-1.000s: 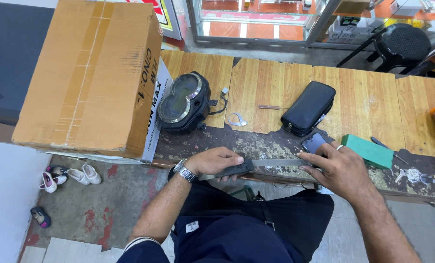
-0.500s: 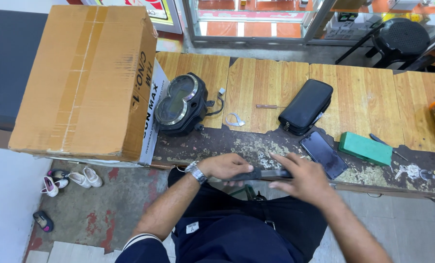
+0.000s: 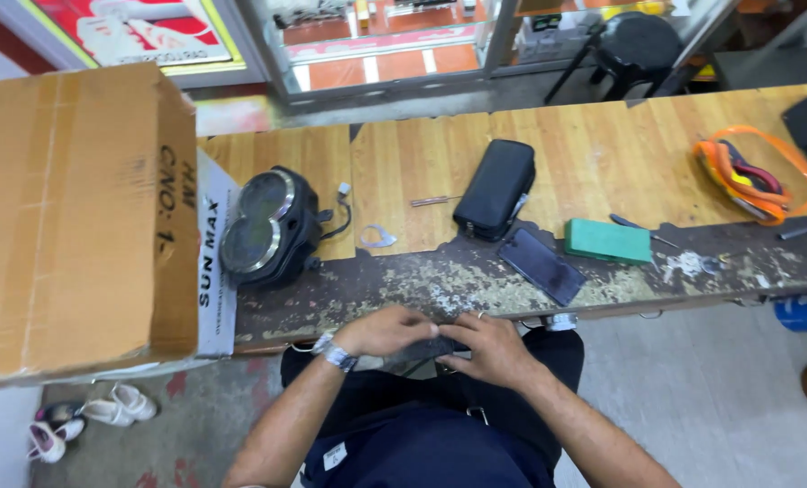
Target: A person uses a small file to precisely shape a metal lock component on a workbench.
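At the counter [image 3: 403, 181] edge, the left hand [image 3: 381, 330] and right hand [image 3: 489, 348] are both gripping a flat dark strip [image 3: 419, 351], bracing it steady between curled fingers.

- I see a tabletop [image 3: 422, 172] of pale varnished wood planks; its near edge is dark, rough and flaking.
- My hands hold a dark matt strip [image 3: 422, 351].
- Matt brown cardboard box [image 3: 69, 217], taped seam.
- Instrument cluster [image 3: 268, 230]: black plastic, glossy lenses.
- Black pouch [image 3: 494, 188], soft sheen.
- Glossy dark phone [image 3: 541, 265].
- Matt green block [image 3: 607, 241].
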